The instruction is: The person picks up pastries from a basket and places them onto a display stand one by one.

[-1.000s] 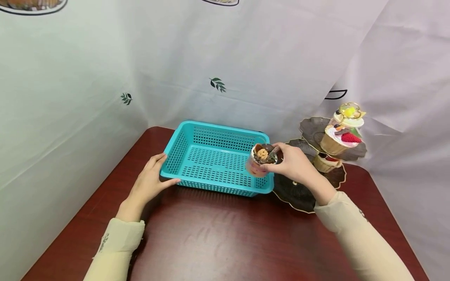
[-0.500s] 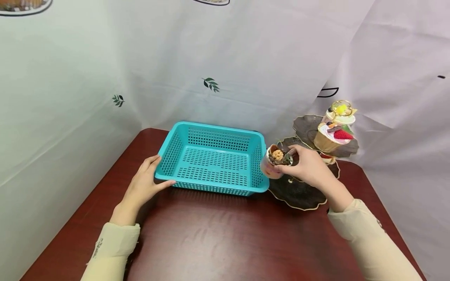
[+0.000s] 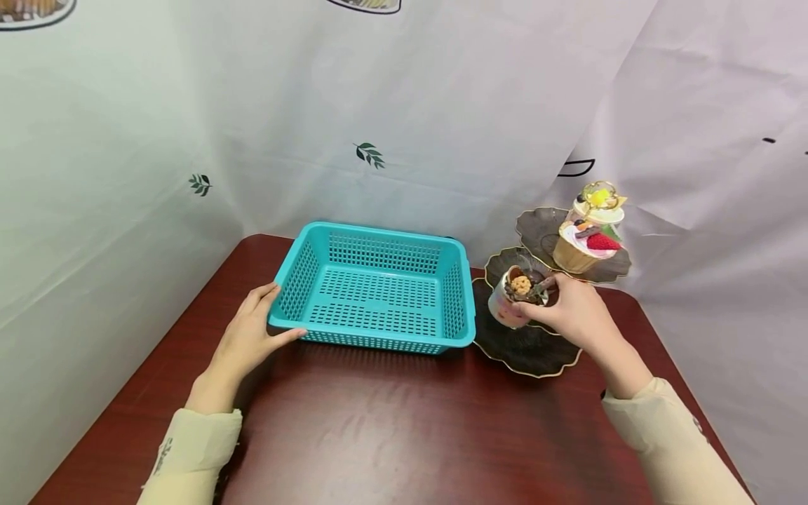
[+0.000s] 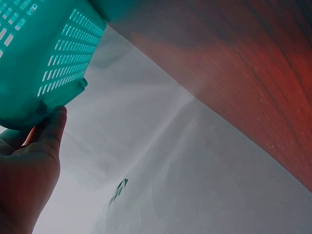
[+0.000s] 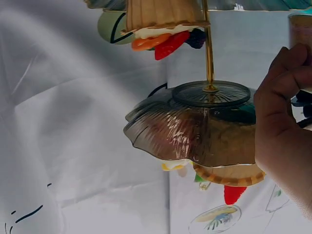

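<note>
My right hand (image 3: pixel 577 308) pinches a dessert cup (image 3: pixel 506 308) near its rim, thumb in front and fingers behind. The cup has a brown topping with a cookie and overlaps the lower plates of a tiered cake stand (image 3: pixel 527 361). In the right wrist view the cup's pale wall (image 5: pixel 298 34) shows only at the edge. My left hand (image 3: pixel 246 340) rests at the near left corner of a turquoise plastic basket (image 3: pixel 372 339), fingers along the left side and thumb along the front. In the left wrist view its fingertips (image 4: pixel 59 111) touch the basket's rim.
The top plate (image 3: pixel 536 228) of the stand bears a strawberry-topped cupcake (image 3: pixel 574 252) and a cream dessert (image 3: pixel 600 203) behind it. A gold rod (image 5: pixel 209 53) joins the plates. White printed cloth (image 3: pixel 442 126) hangs behind the dark red table (image 3: pixel 379 421).
My right hand has carried the dessert cup rightward, from above the basket's right end to over the stand. My left hand stays at the basket's corner. The head view has shifted slightly right.
</note>
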Demonstrator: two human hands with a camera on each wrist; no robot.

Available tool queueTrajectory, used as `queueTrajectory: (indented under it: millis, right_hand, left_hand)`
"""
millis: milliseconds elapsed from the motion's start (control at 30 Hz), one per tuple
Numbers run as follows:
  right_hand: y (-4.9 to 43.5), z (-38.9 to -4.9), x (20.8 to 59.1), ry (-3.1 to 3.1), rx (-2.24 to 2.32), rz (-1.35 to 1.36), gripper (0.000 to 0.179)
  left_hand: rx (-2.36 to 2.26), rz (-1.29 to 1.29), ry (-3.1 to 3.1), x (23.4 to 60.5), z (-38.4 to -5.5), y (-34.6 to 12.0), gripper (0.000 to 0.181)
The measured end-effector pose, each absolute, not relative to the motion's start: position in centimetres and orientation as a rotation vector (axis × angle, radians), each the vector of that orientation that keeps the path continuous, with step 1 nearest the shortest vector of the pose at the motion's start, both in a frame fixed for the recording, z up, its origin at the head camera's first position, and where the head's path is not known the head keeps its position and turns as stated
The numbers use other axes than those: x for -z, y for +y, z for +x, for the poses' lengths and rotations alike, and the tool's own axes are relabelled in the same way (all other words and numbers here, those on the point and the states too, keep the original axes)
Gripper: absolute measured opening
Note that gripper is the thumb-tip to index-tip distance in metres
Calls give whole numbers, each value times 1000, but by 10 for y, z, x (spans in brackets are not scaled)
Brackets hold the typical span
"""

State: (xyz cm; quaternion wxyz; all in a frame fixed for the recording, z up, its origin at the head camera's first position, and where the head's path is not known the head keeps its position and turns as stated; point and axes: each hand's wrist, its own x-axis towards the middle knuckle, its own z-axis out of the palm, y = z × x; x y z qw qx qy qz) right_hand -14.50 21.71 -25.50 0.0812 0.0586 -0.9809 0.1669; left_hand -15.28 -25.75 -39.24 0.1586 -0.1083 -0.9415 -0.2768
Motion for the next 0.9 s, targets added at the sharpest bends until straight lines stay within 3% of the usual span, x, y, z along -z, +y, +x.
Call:
queueTrajectory:
  millis: [900]
  right_hand:
    - [244,-138,263,-2910,-451,4,55]
  left_hand:
    - [792,-316,-2690,393,-154,-258,95]
